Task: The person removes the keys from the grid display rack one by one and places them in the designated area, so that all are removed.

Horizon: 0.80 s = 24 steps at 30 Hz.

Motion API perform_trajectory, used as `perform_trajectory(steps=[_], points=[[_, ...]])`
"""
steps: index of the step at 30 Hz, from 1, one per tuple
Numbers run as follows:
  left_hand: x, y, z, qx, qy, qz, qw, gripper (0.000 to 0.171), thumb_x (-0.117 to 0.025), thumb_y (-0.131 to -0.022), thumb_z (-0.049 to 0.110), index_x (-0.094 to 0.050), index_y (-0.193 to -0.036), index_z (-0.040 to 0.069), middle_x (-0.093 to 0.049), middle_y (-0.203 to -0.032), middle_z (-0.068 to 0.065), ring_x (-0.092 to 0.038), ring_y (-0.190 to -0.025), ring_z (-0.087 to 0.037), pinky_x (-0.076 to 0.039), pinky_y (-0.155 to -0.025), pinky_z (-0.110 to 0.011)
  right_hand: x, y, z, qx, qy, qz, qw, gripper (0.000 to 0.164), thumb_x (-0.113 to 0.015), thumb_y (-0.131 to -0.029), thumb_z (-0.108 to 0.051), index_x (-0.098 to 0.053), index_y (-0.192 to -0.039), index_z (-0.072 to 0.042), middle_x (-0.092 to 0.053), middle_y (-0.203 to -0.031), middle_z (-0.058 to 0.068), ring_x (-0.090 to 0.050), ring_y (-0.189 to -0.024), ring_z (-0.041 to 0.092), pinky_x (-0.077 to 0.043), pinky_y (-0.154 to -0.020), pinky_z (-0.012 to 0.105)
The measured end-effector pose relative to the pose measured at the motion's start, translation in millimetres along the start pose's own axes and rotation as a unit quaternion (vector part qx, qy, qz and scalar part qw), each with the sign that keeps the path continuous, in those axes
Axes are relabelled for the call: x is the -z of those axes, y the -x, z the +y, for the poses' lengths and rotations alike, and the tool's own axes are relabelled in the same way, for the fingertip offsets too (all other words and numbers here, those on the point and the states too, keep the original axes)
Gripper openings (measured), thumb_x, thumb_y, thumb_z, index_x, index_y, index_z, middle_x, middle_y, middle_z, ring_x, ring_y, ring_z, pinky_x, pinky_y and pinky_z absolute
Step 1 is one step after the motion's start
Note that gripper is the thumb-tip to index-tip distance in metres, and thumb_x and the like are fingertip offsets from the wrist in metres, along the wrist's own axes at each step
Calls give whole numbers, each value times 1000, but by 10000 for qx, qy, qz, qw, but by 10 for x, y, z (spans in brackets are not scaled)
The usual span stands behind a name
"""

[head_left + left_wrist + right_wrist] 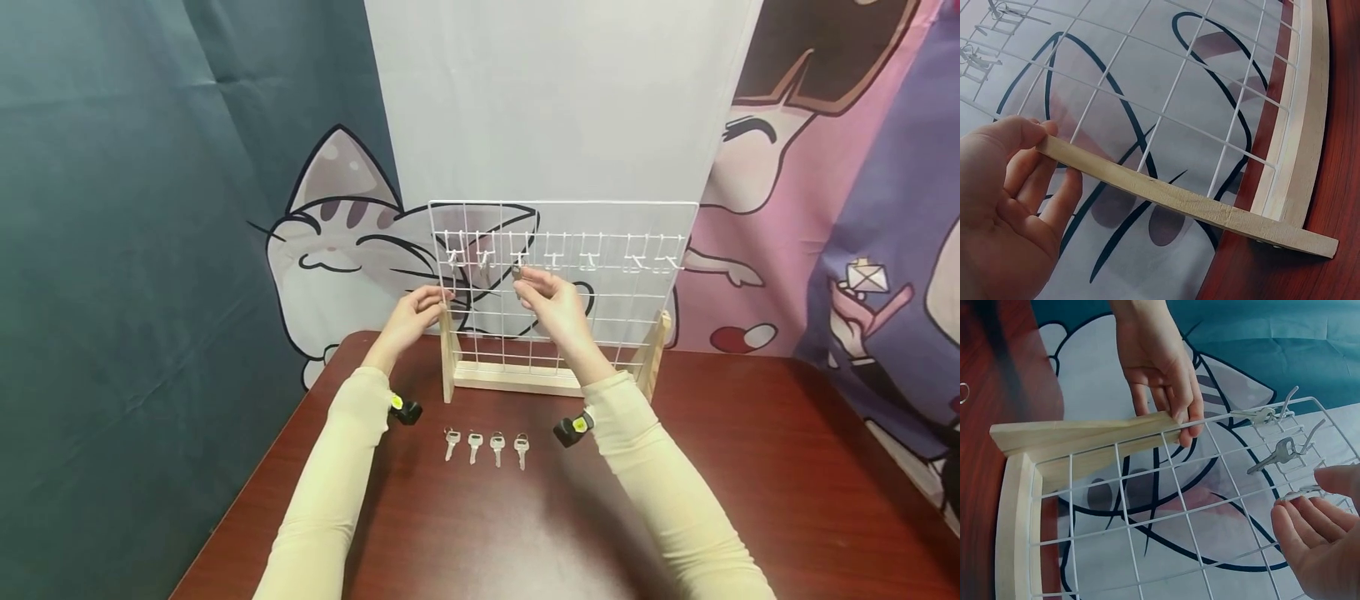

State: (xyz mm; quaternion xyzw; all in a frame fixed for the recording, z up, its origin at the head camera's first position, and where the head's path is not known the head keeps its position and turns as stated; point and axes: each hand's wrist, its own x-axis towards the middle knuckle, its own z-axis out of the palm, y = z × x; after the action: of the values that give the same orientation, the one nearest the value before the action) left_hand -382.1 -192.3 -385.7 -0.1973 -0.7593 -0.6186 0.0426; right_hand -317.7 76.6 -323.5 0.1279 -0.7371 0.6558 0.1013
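A white wire grid [562, 202] stands upright in a pale wooden frame, with a row of wire hooks along its upper part. My left hand [408, 318] holds the top of the left wooden post [1147, 185] between thumb and fingers. Near the third hook from the left, my right hand [557, 307] pinches a silver key [1300, 492]; the fingers cover part of it. Two other keys hang on the leftmost hooks: one key [1282, 452] nearer the right hand, the other key [1264, 415] by the grid's edge.
Several silver keys with rings, such as the rightmost key [521, 450], lie in a row on the reddish-brown table [465, 525] before the rack. Hooks to the right, like this hook [589, 261], carry no keys. A cartoon-printed cloth [330, 275] hangs behind.
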Motion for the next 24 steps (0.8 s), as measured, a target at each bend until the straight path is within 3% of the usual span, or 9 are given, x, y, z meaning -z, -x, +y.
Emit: perform_trajectory(steps=[4, 8, 11, 14, 17, 21, 24], points=[[10, 26, 34, 21, 38, -70, 10000, 33, -58, -102, 6, -57, -133, -5, -58, -138, -25, -55, -129, -36, -46, -107, -45, -32, -7, 11, 42, 131, 69, 9999, 42, -68, -98, -17, -61, -136, 0, -68, -125, 20, -69, -106, 35, -56, -93, 34], [18, 6, -3, 15, -98, -99, 9999, 32, -59, -102, 8, -58, -133, -3, -60, -137, -21, -56, -128, -34, -47, -106, -45, -34, -2, -4, 1, 200, 73, 9998, 40, -68, -97, -10, -62, -135, -3, -70, -122, 18, -70, -104, 33, -57, -71, 18], [25, 6, -1, 7, -128, -130, 9998, 32, -58, -102, 7, -58, -132, -3, -59, -138, -22, -54, -129, -37, -47, -106, -44, -25, -13, -26, -115, -20, 33, 9999, 40, -66, -97, -6, -61, -136, -2, -69, -122, 21, -72, -97, 27, -57, -71, 17], [28, -4, 11, -35, -154, -135, 9998, 32, -58, -102, 7, -58, -132, -3, -59, -137, -22, -54, -129, -39, -47, -106, -45, -25, -22, -55, -130, -347, -11, 9993, 41, -64, -96, 1, -59, -136, 3, -67, -122, 26, -72, -91, 21, -58, -84, 24], [31, -17, 21, -44, -218, -63, 9997, 31, -58, -102, 7, -58, -131, -2, -61, -135, -20, -56, -127, -34, -48, -105, -44, -38, -11, -83, -140, -477, -51, 9987, 42, -62, -96, 2, -57, -138, 4, -66, -120, 28, -70, -87, 16, -58, -85, 25], [27, -19, 18, 15, -215, -76, 9997, 31, -58, -102, 6, -58, -131, -3, -60, -137, -22, -56, -127, -34, -49, -104, -42, -48, 24, -74, -250, -485, -24, 9985, 43, -61, -97, -1, -58, -139, -3, -69, -113, 20, -69, -84, 15, -54, -66, 15], [22, -8, 17, 28, -145, -77, 9999, 30, -58, -102, 5, -58, -131, -3, -59, -137, -23, -53, -129, -39, -49, -104, -43, -45, 41, -46, -227, -471, -3, 9986, 42, -61, -96, -4, -60, -139, -7, -70, -108, 13, -68, -84, 15, -50, -61, 15]])
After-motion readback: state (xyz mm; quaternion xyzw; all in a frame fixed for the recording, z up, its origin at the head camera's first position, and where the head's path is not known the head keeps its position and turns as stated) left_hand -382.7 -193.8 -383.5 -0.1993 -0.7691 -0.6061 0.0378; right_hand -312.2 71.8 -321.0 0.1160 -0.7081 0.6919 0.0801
